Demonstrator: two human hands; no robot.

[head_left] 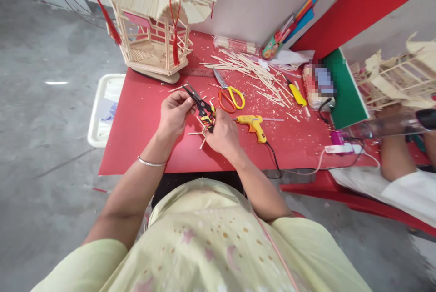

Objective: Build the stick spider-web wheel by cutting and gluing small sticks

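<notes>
My right hand [223,132] is wrapped round the handles of black-and-yellow pliers [203,106], whose jaws point up and to the left. Beside those jaws, my left hand [175,111] is closed in a pinch; what its fingers hold is too small to make out. A small joined piece of thin wooden sticks [195,133] lies on the red tabletop [143,142], partly hidden under my right hand. Scissors [229,92] with red and yellow handles lie beyond the pliers. Right of my right hand is a yellow hot glue gun [254,126] with a glue stick in it.
A wooden stick pavilion model [153,47] with red tassels stands at the back left. Loose sticks [252,71] and a yellow utility knife [297,93] lie farther back. A pen holder [270,48] stands by the wall. Cables cross near a power strip [344,148]. Another person's arm [393,146] is at right.
</notes>
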